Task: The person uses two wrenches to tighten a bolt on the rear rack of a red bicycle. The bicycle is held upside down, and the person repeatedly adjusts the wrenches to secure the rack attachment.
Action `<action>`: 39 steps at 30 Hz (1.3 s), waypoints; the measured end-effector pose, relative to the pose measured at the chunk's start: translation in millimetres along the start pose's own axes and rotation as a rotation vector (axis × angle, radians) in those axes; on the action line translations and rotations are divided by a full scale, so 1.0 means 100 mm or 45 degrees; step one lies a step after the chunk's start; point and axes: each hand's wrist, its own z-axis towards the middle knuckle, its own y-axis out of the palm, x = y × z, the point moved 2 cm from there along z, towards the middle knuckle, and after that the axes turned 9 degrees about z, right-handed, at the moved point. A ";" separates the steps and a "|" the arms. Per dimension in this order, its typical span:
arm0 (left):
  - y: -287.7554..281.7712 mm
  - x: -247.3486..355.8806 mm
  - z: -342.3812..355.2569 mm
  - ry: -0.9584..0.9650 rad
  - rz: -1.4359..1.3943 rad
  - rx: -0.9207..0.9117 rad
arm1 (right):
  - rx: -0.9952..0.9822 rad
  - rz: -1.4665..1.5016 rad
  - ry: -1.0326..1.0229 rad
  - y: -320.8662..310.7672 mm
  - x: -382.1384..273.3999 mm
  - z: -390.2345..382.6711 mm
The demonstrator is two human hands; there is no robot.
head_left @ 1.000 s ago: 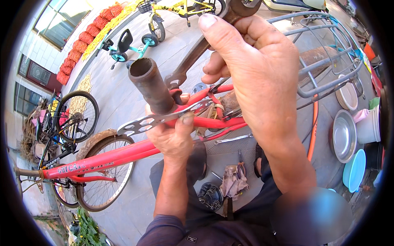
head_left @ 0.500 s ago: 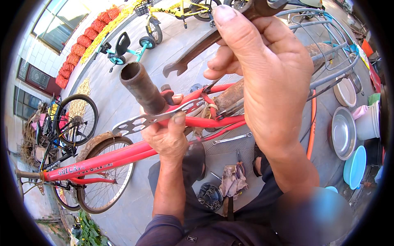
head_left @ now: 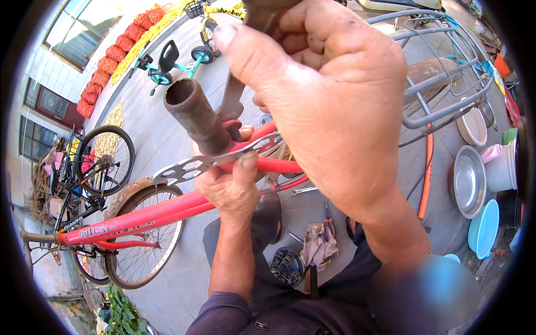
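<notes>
My left hand point(head_left: 226, 184) is closed round the red bicycle frame point(head_left: 137, 222) at its seat-tube joint, thumb pressing a flat silver multi-hole spanner point(head_left: 178, 169) against it. A rusty, open-topped seat tube point(head_left: 195, 123) rises just above that thumb. My right hand point(head_left: 329, 111) grips a large dark rusty wrench point(head_left: 231, 97); its lower jaw sits at the fitting beside the tube, partly hidden behind it, and the upper end runs out of view. On the paving between my legs lie a thin wrench point(head_left: 304, 190), pliers and a crumpled rag point(head_left: 318, 245).
A grey wire rack point(head_left: 435, 114) extends to the upper right. Basins point(head_left: 469, 181), a bucket point(head_left: 499, 167) and an orange hose point(head_left: 425, 184) are at right. A child's tricycle point(head_left: 178, 64), a yellow bike point(head_left: 209, 33), a black bicycle point(head_left: 103, 159) and red mesh sacks point(head_left: 106, 70) stand behind.
A half second ago the wrench jaw was lifted clear; now it is down by the tube again. My right hand has shifted left, covering more of the frame. My left hand stays put.
</notes>
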 end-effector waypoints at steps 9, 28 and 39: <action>-0.07 0.00 0.01 0.058 0.255 -0.051 | -0.027 -0.223 -0.568 0.11 0.10 -0.09; 0.07 -0.07 0.03 0.152 -0.125 0.043 | 0.192 0.499 0.185 -0.17 0.36 -0.03; 0.06 -0.06 0.03 0.168 -0.114 0.064 | 0.063 0.299 0.170 -0.10 0.31 -0.02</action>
